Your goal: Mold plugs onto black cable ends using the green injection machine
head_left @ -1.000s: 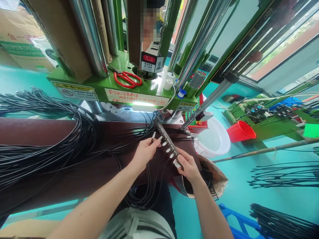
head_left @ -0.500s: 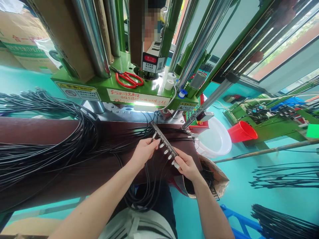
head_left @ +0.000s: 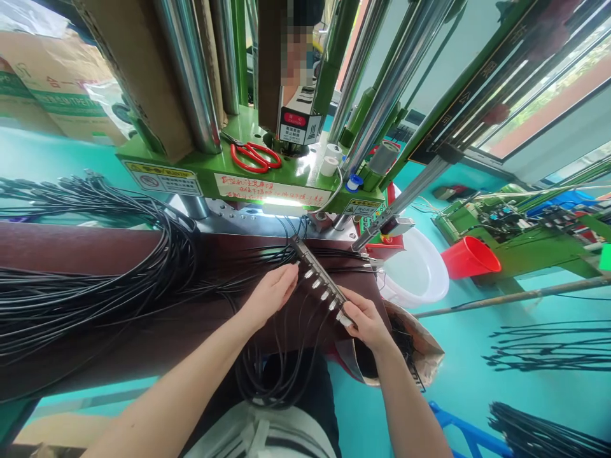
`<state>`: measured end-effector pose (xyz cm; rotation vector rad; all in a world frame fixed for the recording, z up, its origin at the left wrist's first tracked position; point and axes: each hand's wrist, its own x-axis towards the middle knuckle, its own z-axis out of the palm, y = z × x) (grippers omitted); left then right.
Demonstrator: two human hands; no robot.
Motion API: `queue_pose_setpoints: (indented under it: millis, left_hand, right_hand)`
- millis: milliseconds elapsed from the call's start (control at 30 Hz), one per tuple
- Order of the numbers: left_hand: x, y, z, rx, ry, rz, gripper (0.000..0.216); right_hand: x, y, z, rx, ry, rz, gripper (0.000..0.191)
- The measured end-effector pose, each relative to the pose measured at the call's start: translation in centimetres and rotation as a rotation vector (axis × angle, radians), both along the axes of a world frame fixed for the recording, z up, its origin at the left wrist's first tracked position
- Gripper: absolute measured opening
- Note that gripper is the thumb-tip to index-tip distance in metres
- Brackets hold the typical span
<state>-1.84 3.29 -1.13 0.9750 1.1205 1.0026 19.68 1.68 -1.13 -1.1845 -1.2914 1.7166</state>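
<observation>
A dark metal bar (head_left: 319, 278) with a row of silver plug ends lies slanted over the brown table (head_left: 95, 254). My right hand (head_left: 366, 321) grips its near end between thumb and fingers. My left hand (head_left: 270, 294) sits beside the bar's upper half, fingers pressed together against the plugs and the thin black cables (head_left: 286, 356) that hang from them down toward my lap. Whether the left fingers pinch one plug is hidden.
A thick bundle of black cables (head_left: 86, 286) drapes over the table's left. Behind stands a green press (head_left: 267, 184) with steel columns and red scissors (head_left: 252, 156). A white basin (head_left: 420, 270), a red cup (head_left: 470, 257) and more cable bundles (head_left: 544, 350) lie on the teal floor.
My left hand has shifted along the bar and its fingers now lie flatter against the plugs. The plug it held out a second ago is no longer apart from the row.
</observation>
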Motion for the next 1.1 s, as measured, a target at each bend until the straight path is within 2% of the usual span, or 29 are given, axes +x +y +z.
queue_pose_setpoints:
  millis: [200, 367, 567, 767, 867, 967, 1100]
  left_hand:
    - [0.0, 0.2, -0.6, 0.120, 0.139, 0.015, 0.035]
    - [-0.4, 0.0, -0.6, 0.096, 0.119, -0.026, 0.036]
    - [-0.9, -0.1, -0.7, 0.022, 0.041, -0.101, 0.036]
    - [-0.9, -0.1, -0.5, 0.057, 0.032, -0.145, 0.037]
    - [-0.7, -0.3, -0.3, 0.122, 0.130, -0.155, 0.039]
    - [-1.0, -1.0, 0.4, 0.172, 0.310, -0.227, 0.042]
    - [-1.9, -2.7, 1.6, 0.253, 0.569, -0.205, 0.034]
  right_hand:
    - [0.2, 0.3, 0.3, 0.008, -0.110, 0.091, 0.045]
    - [0.2, 0.5, 0.5, 0.055, -0.185, 0.169, 0.048]
    - [0.2, 0.1, 1.0, 0.208, -0.371, 0.260, 0.046]
    - [0.4, -0.3, 0.8, 0.264, -0.394, 0.286, 0.046]
    - [1.0, -0.7, 0.7, 0.243, -0.372, 0.257, 0.045]
    - [2.2, -1.0, 1.4, 0.264, -0.349, 0.252, 0.044]
    - [4.1, -0.2, 3.0, 0.247, -0.418, 0.374, 0.044]
